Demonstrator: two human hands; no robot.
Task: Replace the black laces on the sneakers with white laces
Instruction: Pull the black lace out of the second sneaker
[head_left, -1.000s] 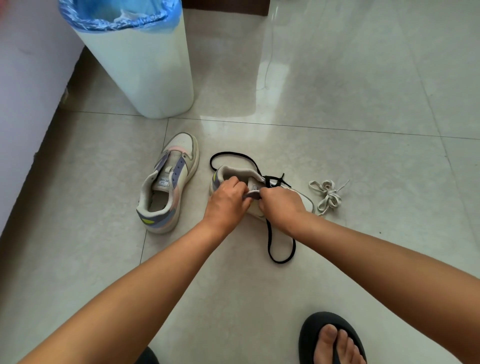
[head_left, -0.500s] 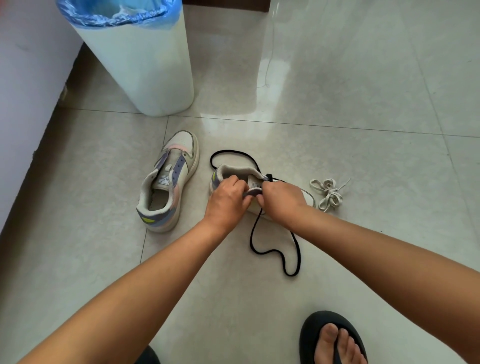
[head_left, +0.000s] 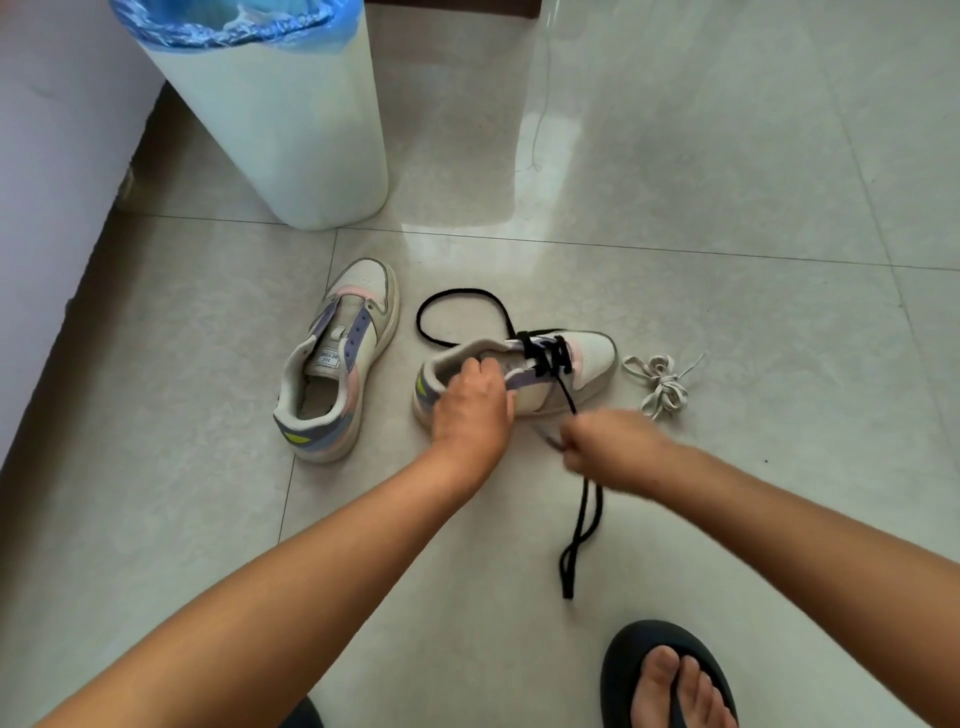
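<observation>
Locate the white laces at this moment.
In the head view, the white laces lie bundled on the floor tiles at right, just past the toe of the sneaker being unlaced, untouched by either hand.

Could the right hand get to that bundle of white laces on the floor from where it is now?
Probably yes. The white laces lie on open floor just beyond the right hand, with nothing between them. But that hand is pinching the black lace, so it would have to let go first.
</observation>
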